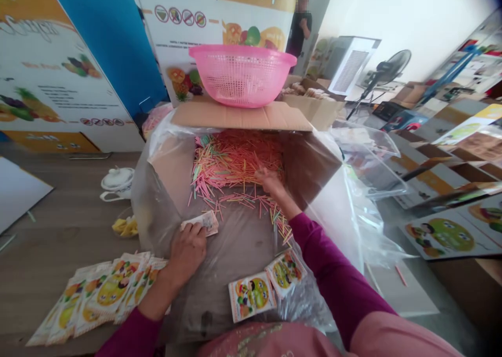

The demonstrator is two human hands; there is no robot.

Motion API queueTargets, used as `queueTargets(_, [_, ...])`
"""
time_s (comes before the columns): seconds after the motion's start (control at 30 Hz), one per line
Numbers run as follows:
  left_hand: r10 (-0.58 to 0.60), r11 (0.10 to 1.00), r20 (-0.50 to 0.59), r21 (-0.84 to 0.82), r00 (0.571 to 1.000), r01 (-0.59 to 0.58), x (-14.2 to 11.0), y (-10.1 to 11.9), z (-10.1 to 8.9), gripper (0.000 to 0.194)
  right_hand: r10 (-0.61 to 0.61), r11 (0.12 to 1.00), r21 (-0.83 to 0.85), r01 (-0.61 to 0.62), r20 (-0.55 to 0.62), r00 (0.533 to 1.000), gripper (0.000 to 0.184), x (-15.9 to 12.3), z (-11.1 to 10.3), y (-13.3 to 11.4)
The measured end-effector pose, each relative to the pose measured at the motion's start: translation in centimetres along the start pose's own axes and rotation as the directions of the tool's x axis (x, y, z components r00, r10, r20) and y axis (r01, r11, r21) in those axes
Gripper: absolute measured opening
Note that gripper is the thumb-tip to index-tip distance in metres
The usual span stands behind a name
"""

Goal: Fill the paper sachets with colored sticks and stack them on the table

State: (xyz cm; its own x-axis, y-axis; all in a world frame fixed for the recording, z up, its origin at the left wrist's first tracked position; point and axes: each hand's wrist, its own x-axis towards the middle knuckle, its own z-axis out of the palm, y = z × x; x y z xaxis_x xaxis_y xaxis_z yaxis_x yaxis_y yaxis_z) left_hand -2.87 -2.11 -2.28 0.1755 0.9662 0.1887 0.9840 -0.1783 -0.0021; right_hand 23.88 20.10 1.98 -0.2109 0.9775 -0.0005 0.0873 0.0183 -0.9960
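My left hand [189, 251] is closed over the end of a small pale packet [209, 222], low over the plastic sheet. My right hand [270, 180] reaches into an open cardboard box [314, 163] lined with clear plastic. Its fingers are drawn together at the heap of thin coloured sticks [231, 161], mostly pink with some green and yellow. Blur hides what they hold. More loose sticks lie scattered at the box's mouth. Nearer to me are two printed packets, one on the left [252, 296] and one on the right [286, 273], both with a green cartoon face.
A pink basket [243, 77] stands on the box's back flap. At left are a fanned pile of printed packets [112, 289], a white lidded pot [117, 182] and a small dish of yellow pieces [126, 226]. A person [301, 30] and a fan [386, 75] are behind.
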Motion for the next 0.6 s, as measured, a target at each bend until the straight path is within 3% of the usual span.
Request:
queueTargets(0.1, [-0.031,0.999,0.017,-0.04,0.999,0.031,0.2,0.1,0.0,0.025,-0.052,0.89,-0.438,0.125,0.175,0.983,0.042,-0.9,0.3,0.8])
queueTargets(0.2, [-0.043,0.995,-0.029,-0.091,0.999,0.04,0.2,-0.2,0.2,0.032,-0.057,0.731,-0.65,0.208,0.245,0.968,0.036,-1.2,0.7,1.5])
queueTargets(0.47, [-0.078,0.965,-0.076,-0.257,0.994,0.056,-0.2,-0.9,0.2,0.033,-0.127,0.416,-0.825,0.382,0.363,0.923,0.022,-3.9,1.8,3.8])
queueTargets(0.53, [-0.091,0.967,-0.065,-0.245,0.994,0.073,-0.2,-0.7,0.2,0.034,-0.167,0.368,-0.832,0.416,0.381,0.909,0.029,-5.0,1.4,4.0])
queueTargets(0.6, [-0.104,0.971,-0.054,-0.219,0.993,0.09,-0.3,-0.5,0.2,0.034,-0.189,0.397,-0.811,0.429,0.385,0.903,0.032,-5.9,1.0,4.1])
